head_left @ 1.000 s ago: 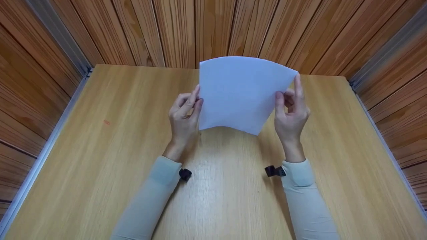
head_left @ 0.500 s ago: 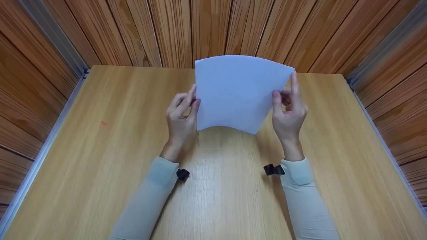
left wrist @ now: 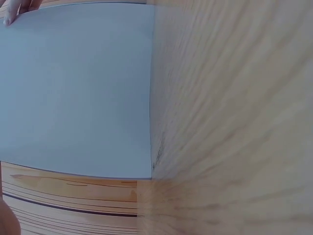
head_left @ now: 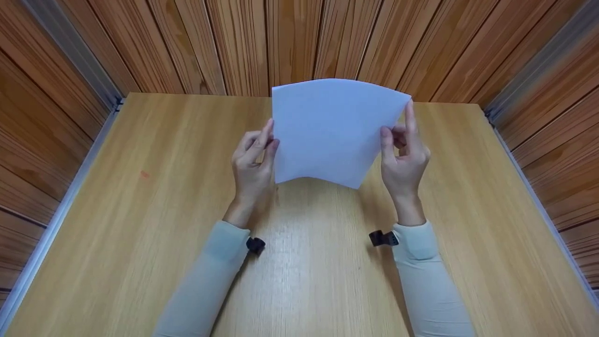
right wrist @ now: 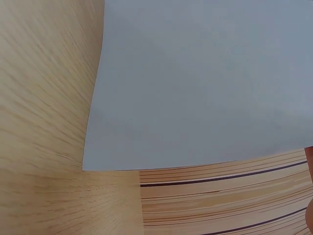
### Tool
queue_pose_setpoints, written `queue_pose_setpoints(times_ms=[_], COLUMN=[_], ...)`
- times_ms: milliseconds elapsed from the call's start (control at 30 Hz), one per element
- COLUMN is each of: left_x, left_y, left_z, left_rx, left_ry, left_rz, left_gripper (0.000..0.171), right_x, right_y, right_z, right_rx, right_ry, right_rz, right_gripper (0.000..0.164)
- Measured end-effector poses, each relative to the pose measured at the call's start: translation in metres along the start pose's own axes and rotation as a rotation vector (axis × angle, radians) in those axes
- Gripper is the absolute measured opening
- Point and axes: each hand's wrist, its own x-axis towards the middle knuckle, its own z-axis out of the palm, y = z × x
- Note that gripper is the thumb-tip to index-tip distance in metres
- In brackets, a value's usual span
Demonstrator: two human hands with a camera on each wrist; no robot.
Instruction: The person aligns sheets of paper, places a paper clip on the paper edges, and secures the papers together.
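Observation:
A plain white sheet of paper (head_left: 332, 131) is held up over the table, bowed so that its top edge arches and its lower edge curves upward in the middle. My left hand (head_left: 254, 157) pinches its left edge, thumb in front and fingers behind. On the opposite side my right hand (head_left: 406, 152) grips the right edge between thumb and fingers, the index finger stretched up to the top right corner. In the left wrist view the paper (left wrist: 78, 93) fills the left half, with fingers of the right hand at the upper left. The right wrist view shows the paper (right wrist: 205, 88) close up.
Beneath lies a light wooden table (head_left: 309, 281) with a small reddish mark (head_left: 145, 174) at the left. Wood-plank walls (head_left: 292, 42) rise behind and at both sides, with metal strips along the side edges. Each wrist carries a small black camera, such as the left one (head_left: 256, 245).
The paper and both hands have shifted slightly left in the head view, as has the whole scene. The grip on the paper stays the same.

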Motion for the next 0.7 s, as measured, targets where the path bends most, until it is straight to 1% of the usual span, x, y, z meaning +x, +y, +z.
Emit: queue_pose_setpoints(times_ms=[133,367,700], left_x=[0.0,0.0003,0.0018], left_y=[-0.0009,-0.003,-0.0034], left_z=[-0.0006,-0.0002,-0.0009], left_rx=[-0.007,-0.053,-0.058], left_ry=[0.005,0.008,0.001], left_rz=[0.014,0.026,0.028], left_gripper=[0.04,0.04,0.04], right_x=[-0.0025,-0.0028,-0.0004], right_y=[0.0017,0.0042,0.0031], right_z=[0.0019,0.0014,0.0004], right_rx=[0.005,-0.001,-0.015], right_ry=[-0.017,-0.039,-0.06], right_rz=[0.002,-0.004,-0.007], right_gripper=[0.06,0.062,0.064])
